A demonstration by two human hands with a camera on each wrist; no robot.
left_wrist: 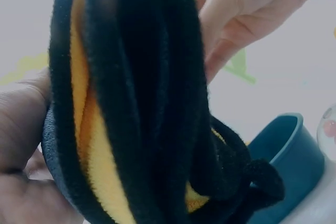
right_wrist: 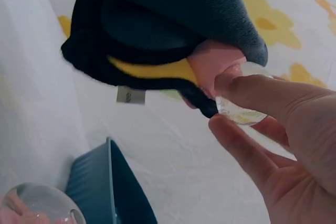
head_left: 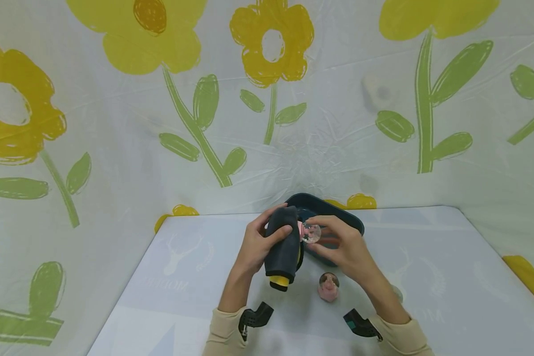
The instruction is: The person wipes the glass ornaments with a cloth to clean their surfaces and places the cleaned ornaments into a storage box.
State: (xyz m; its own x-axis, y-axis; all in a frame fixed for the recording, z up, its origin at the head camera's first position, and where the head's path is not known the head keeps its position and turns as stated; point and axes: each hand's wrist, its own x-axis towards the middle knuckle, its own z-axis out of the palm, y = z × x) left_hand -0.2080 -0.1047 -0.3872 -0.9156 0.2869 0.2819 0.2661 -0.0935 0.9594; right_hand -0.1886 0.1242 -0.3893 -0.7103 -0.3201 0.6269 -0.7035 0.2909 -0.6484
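Observation:
My left hand (head_left: pixel 257 241) grips a folded cloth (head_left: pixel 281 252), dark grey outside, yellow inside, with black edging. The cloth wraps against the pink base (right_wrist: pixel 212 64) of a small snow globe (head_left: pixel 312 234). My right hand (head_left: pixel 348 243) pinches the clear ball of that globe between thumb and fingers, as the right wrist view shows. Part of the base is hidden by the cloth. On the table below the hands stands a second snow globe (head_left: pixel 329 289) with a pink base.
Behind the hands sits a dark teal bin (head_left: pixel 359 225), partly covered by the right hand. A round, clear object (head_left: pixel 398 293) shows partly behind the right forearm. The white table (head_left: pixel 173 296) meets a flower-printed curtain (head_left: pixel 338 113) at the back.

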